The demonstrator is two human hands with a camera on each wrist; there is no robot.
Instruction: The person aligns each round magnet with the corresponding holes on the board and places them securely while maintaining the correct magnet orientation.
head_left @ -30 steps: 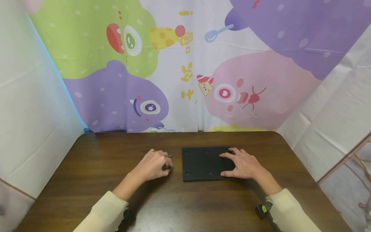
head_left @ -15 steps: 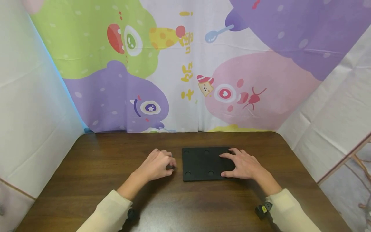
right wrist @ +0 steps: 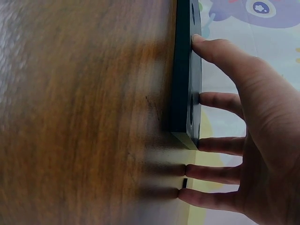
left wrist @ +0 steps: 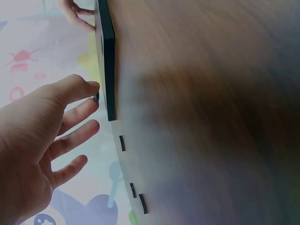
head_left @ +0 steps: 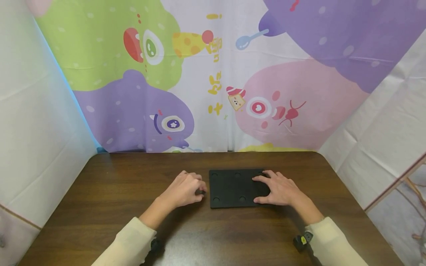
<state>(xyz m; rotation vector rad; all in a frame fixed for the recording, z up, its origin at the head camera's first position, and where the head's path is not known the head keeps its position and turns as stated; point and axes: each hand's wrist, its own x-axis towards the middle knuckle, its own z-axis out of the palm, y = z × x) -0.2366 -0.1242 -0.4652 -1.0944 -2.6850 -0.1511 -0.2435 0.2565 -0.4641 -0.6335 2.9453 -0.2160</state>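
A black rectangular board [head_left: 229, 186] with shallow round recesses lies on the table. Just off its left edge is my left hand [head_left: 184, 189]. Its thumb and index finger pinch a small dark disc [left wrist: 96, 97], seen nearly edge-on in the left wrist view; the other fingers spread loosely. My right hand [head_left: 281, 189] rests on the board's right end, thumb and fingertips spread over its surface. In the right wrist view, the thumb [right wrist: 220, 49] touches the board's face, and two lower fingers reach past its end to the table.
The left wrist view shows thin dark pieces on the wooden table [head_left: 213, 236], one [left wrist: 122, 143] near the board's corner and another [left wrist: 143, 203] farther off. Another small dark piece [right wrist: 185, 183] lies by my right fingertips. A cartoon-printed curtain [head_left: 213, 74] hangs behind the table.
My left hand has moved right, toward the board's left edge, with the small disc in its fingers. The right hand and board have stayed in place.
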